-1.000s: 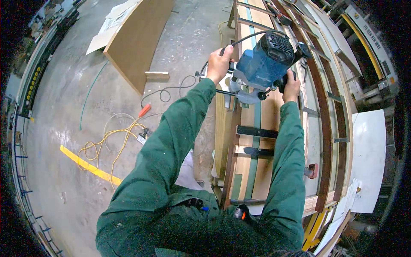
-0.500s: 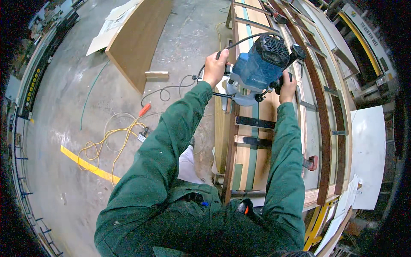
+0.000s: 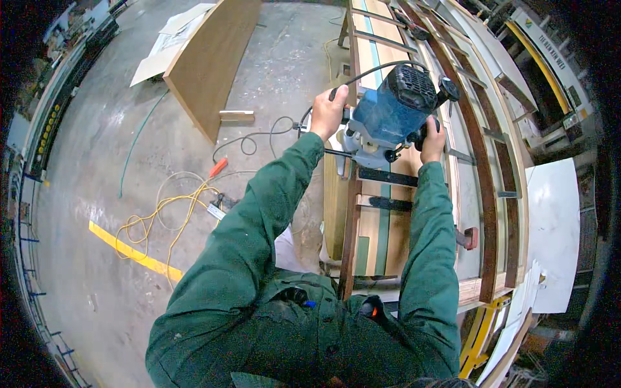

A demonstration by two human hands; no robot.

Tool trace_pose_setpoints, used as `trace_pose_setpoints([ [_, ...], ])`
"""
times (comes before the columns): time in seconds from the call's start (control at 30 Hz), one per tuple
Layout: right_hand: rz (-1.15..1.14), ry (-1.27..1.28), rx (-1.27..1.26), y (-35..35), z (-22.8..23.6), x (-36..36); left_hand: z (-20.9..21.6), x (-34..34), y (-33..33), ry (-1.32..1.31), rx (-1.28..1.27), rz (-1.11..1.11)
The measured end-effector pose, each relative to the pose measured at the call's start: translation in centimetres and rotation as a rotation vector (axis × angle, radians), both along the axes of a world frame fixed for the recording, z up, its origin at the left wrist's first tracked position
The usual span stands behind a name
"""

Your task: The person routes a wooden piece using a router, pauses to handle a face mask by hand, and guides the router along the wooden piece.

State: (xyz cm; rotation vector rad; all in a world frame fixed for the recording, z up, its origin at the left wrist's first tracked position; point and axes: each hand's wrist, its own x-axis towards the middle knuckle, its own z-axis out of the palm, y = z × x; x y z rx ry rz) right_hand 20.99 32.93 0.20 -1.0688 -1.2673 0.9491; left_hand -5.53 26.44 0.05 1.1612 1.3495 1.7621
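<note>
A blue and black plunge router (image 3: 387, 119) sits on a long wooden frame, held between my two hands. My left hand (image 3: 328, 115) is wrapped round its left handle, with the thumb near the top of the black grip. On the other side my right hand (image 3: 432, 143) closes on the black right handle. Under the router runs a pale board (image 3: 396, 242) with a teal strip (image 3: 383, 236) along it. A black crossbar (image 3: 388, 177) crosses the board just on the near side of the router base. The router's bit is hidden.
Dark brown rails (image 3: 484, 187) lie along the right, with a red-handled clamp (image 3: 470, 238) near them. Left of the frame stands a wooden panel (image 3: 213, 64). A yellow cord (image 3: 155, 223) and a red-orange object (image 3: 218, 167) lie on the concrete floor.
The router has slid a short way toward me along the frame, its base now closer to the black crossbar. Both hands keep their hold on the handles.
</note>
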Motion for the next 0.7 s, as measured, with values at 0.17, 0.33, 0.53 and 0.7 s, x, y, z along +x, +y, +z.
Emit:
trace_pose_setpoints([
  [0.17, -0.009, -0.057, 0.037, 0.0, -0.1, 0.8, 0.3, 0.6, -0.6, 0.018, -0.01, -0.023],
  [0.33, -0.044, -0.151, 0.152, 0.8, 0.5, 0.3, 0.9, 0.6, 0.2, 0.025, -0.008, -0.007],
  [0.53, -0.054, -0.082, 0.072, 3.0, -0.2, 0.0, 0.8, 0.3, 1.8, 0.017, -0.002, -0.007],
  [0.7, -0.059, -0.009, -0.081, 5.1, -0.8, 0.3, 0.8, -0.2, 3.8, 0.031, -0.016, -0.004],
])
